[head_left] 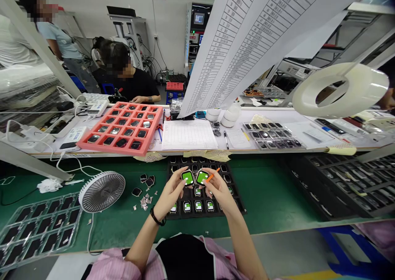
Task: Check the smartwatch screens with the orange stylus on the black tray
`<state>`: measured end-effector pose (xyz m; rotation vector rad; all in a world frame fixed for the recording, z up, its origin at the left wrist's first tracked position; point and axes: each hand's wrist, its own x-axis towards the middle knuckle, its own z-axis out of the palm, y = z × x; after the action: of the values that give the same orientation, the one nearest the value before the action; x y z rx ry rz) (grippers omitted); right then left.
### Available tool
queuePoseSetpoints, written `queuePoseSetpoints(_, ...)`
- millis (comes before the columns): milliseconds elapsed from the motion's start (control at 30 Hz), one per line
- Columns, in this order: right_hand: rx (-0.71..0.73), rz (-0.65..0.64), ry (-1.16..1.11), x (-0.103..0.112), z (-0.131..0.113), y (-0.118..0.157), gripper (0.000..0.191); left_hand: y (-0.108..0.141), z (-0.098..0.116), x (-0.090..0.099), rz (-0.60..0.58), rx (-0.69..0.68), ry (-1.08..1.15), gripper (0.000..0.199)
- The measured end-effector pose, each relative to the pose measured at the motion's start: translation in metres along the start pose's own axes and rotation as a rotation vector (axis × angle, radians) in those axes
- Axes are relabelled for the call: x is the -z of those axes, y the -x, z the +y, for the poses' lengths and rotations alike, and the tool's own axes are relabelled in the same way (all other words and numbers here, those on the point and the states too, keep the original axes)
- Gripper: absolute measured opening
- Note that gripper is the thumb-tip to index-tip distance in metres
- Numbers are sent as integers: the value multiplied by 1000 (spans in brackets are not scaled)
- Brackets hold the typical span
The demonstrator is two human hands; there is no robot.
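Observation:
My left hand (173, 189) is closed on a square smartwatch (187, 178) whose lit screen shows green and white. In my right hand (219, 188) is a second smartwatch (202, 178) with a similar lit screen, held close beside the first. An orange stick-like tool (213, 174) also sits between the fingers of that hand; its exact kind I cannot make out. Below both hands lies a black foam tray (239, 213) with rows of watches, several of them with green-and-white screens lit. My hands and the held watches hide part of the tray's middle.
To the left are a small fan (101, 191), loose watches (136, 192), small scraps (146, 201) and a clear tray (40, 226). A red foam tray (120, 127) of watch parts stands on the shelf. Black trays (333, 185) lie right. A tape roll (341, 90) and paper sheets (247, 37) hang above.

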<state>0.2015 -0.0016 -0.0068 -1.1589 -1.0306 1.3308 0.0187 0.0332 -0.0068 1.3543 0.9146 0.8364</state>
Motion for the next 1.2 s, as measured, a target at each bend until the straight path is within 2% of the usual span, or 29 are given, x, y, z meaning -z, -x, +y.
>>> queuePoseSetpoints(133,14,65,19,0,0,0,30,0,1,-1,36,-6,-16,42)
queuePoseSetpoints(233,17,64,26,0,1,-1,30,-1,1,-2,56,-36,-12,40)
queuePoseSetpoints(433,24,76,10,1,5,-2,32,1,4,-1,-13,-34,-8,50)
queuePoseSetpoints(767,-4,213,-10,-9,5,-3,30,3,4,-6,22,-72,-28,44)
queuePoseSetpoints(933,-10,199,-42,-10,3,-1,30,3,3,-7,39,-81,-79,42)
queuePoseSetpoints(1200,-3,182,-41,-10,6,0,29,5,-2,-6,-44,-74,-140,55)
